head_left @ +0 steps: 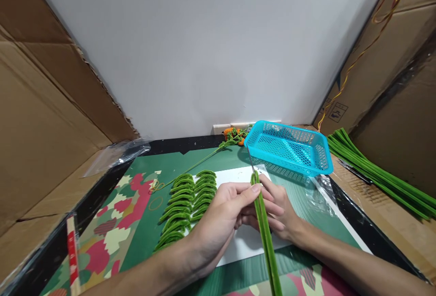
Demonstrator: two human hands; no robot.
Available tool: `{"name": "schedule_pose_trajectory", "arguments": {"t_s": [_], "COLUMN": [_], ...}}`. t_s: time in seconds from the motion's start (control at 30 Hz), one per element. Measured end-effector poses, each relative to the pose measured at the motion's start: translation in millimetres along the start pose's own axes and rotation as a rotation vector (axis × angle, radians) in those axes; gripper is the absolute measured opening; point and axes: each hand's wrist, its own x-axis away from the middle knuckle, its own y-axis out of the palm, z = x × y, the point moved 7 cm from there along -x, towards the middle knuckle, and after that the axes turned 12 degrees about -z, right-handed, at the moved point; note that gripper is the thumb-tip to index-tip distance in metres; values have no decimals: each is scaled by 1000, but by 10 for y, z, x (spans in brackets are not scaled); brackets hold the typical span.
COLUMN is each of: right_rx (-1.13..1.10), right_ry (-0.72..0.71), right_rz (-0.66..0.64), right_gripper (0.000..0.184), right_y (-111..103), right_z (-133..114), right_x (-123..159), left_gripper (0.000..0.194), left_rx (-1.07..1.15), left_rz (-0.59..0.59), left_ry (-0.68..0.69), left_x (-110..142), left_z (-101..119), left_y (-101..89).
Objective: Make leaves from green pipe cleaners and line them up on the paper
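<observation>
My left hand (pixel 226 216) is closed, its thumb and forefinger pinching a pair of long green pipe cleaners (pixel 267 246) near their top end. The fuzzy strands lie side by side and hang toward the bottom edge. My right hand (pixel 281 209) is behind them, its fingers curled against the upper part of the strands. A thin dark wire or pointed tip (pixel 251 159) sticks up from their top; which one, I cannot tell. Left of my hands, two columns of curved green pipe-cleaner pieces (pixel 177 209) lie partly on a white sheet (pixel 235 253).
A blue perforated basket (pixel 289 168) stands at the back right. Beside it lies an orange flower stem (pixel 231 137). More long green pipe cleaners (pixel 381 175) rest at the right on cardboard. A rubber band (pixel 156 203) and a clear plastic bag (pixel 116 155) are on the left.
</observation>
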Motion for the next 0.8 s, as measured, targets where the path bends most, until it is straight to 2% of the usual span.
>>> {"name": "schedule_pose_trajectory", "arguments": {"t_s": [0.13, 0.3, 0.43, 0.53, 0.63, 0.8], "right_rx": [7, 119, 268, 390, 492, 499], "right_ry": [23, 27, 2, 95, 190, 168], "right_rz": [52, 64, -8, -56, -69, -74], "right_gripper": [11, 31, 36, 44, 46, 49], "right_y": [-82, -256, -318, -319, -323, -335], "right_z": [-1, -16, -9, 81, 169, 173], "right_x": [-29, -84, -141, -184, -210, -227], "left_gripper": [35, 38, 42, 44, 42, 49], "left_rx": [-52, -227, -417, -616, -859, -1097], "left_rz": [-47, -93, -114, -73, -19, 17], "left_ry": [-11, -37, -78, -157, -158, -160], "left_x": [-11, -45, -60, -65, -86, -124], "left_z": [-34, -54, -90, -105, -30, 30], "left_y": [13, 0, -62, -170, -261, -346]}}
